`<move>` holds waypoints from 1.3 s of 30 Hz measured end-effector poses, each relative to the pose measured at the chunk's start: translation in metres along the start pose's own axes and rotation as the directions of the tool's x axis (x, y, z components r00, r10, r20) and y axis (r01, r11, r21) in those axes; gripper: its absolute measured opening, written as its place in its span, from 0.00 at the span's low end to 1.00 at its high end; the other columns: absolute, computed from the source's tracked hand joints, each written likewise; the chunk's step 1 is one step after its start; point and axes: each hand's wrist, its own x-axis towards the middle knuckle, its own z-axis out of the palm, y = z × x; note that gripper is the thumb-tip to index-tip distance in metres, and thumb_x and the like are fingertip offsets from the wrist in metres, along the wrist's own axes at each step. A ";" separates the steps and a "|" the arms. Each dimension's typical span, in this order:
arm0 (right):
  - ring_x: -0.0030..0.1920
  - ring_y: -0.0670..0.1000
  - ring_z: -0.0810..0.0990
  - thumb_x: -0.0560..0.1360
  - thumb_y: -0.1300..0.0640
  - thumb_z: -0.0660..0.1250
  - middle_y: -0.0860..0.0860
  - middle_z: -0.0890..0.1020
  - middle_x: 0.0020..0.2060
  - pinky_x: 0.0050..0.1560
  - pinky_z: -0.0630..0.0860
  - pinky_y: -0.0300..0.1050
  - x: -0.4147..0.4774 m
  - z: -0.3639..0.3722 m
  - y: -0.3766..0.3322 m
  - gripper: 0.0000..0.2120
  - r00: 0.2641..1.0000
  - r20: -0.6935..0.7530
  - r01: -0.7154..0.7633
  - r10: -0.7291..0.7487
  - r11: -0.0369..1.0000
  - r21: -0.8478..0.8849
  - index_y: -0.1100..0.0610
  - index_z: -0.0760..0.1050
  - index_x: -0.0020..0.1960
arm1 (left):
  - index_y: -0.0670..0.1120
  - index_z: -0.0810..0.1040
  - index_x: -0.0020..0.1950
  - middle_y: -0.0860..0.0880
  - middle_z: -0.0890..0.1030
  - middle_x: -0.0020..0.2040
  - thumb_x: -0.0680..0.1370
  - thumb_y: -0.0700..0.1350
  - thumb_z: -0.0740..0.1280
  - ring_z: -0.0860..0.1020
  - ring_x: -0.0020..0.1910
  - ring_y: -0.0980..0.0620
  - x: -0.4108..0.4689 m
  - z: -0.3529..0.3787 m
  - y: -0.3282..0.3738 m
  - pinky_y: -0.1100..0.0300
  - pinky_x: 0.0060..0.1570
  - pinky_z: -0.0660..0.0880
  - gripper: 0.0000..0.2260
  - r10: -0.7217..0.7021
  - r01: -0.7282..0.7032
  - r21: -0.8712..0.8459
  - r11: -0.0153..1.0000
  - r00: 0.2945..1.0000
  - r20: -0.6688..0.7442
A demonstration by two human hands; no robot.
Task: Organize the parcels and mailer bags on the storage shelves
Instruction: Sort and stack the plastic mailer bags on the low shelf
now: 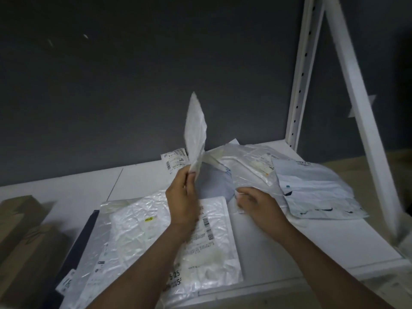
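My left hand [181, 197] pinches a thin white mailer bag [196, 128] by its lower end and holds it upright over the white shelf [334, 241]. My right hand [256, 205] grips the edge of a clear plastic mailer [245, 166] that has a grey item inside. A large crinkled white mailer with a printed label [142, 237] lies flat below my left forearm. A pale blue-grey mailer [316, 192] lies at the right. A small labelled packet [175, 160] leans at the back against the wall.
Brown cardboard boxes [20, 237] stand at the left edge of the shelf. A dark flat item [78, 246] lies beside them under the mailers. A white perforated upright [301, 81] and a diagonal brace [356, 108] frame the right side. A dark grey wall is behind.
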 end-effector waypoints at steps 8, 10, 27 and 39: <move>0.55 0.47 0.81 0.78 0.48 0.65 0.49 0.81 0.57 0.58 0.76 0.44 -0.005 0.011 -0.049 0.18 0.970 0.175 -0.240 0.167 0.734 0.635 0.52 0.71 0.66 | 0.49 0.73 0.46 0.55 0.76 0.34 0.81 0.45 0.61 0.74 0.35 0.55 -0.008 -0.002 0.040 0.52 0.38 0.72 0.05 -0.179 0.168 -0.314 0.934 0.984 -0.007; 0.51 0.47 0.81 0.78 0.53 0.66 0.48 0.82 0.52 0.54 0.76 0.43 -0.007 0.007 -0.053 0.09 0.969 0.155 -0.244 0.194 0.619 0.746 0.49 0.70 0.57 | 0.49 0.74 0.48 0.53 0.78 0.35 0.81 0.45 0.61 0.75 0.34 0.55 -0.013 -0.005 0.042 0.54 0.37 0.72 0.04 -0.236 0.234 -0.375 0.897 0.971 0.042; 0.41 0.49 0.82 0.74 0.69 0.68 0.51 0.83 0.44 0.31 0.77 0.38 -0.054 -0.035 -0.039 0.14 0.946 -0.005 -0.289 0.324 0.851 0.437 0.56 0.77 0.57 | 0.47 0.78 0.62 0.51 0.82 0.37 0.75 0.40 0.72 0.79 0.32 0.56 -0.032 -0.085 0.036 0.63 0.35 0.76 0.16 -0.454 0.482 0.027 0.876 0.802 0.388; 0.40 0.51 0.79 0.73 0.69 0.69 0.55 0.81 0.46 0.37 0.74 0.41 -0.068 -0.022 -0.020 0.15 0.916 0.015 -0.397 0.400 0.903 0.164 0.62 0.77 0.59 | 0.45 0.59 0.73 0.40 0.70 0.66 0.65 0.69 0.71 0.69 0.65 0.41 -0.064 -0.124 -0.019 0.50 0.62 0.68 0.46 -0.662 0.179 0.864 0.470 0.720 0.210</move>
